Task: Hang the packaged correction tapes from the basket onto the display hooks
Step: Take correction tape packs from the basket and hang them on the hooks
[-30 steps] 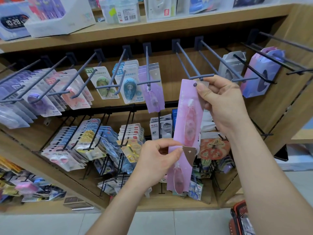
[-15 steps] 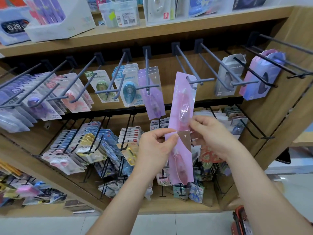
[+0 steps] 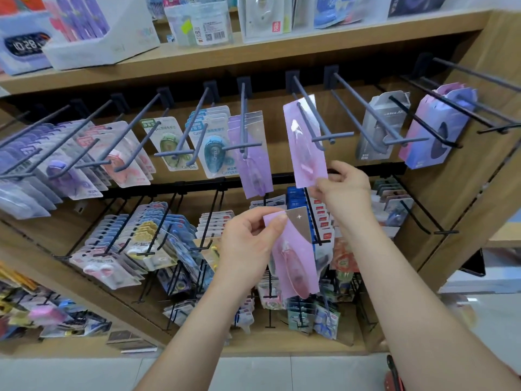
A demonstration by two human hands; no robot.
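Observation:
A pink packaged correction tape [image 3: 306, 142] hangs far back on a grey display hook [image 3: 315, 119] in the upper row. My right hand [image 3: 342, 186] pinches its lower right corner. My left hand [image 3: 251, 244] holds a second pink packaged correction tape [image 3: 296, 261] by its top edge, lower down in front of the bottom row. One hook to the left hang matching purple packs [image 3: 252, 156]. The basket shows only as a red edge [image 3: 393, 375] at the bottom right.
Long grey hooks [image 3: 366, 114] jut toward me across the upper row, some bare at the front. Black hooks [image 3: 203, 221] below carry many small packs. A wooden shelf [image 3: 253, 55] above holds boxes. The wooden side panel [image 3: 462, 215] closes the right end.
The upper pink pack has slid back along the hook and now hangs there. My right hand moved from the packs' middle up to its lower corner; the left hand keeps the second pack.

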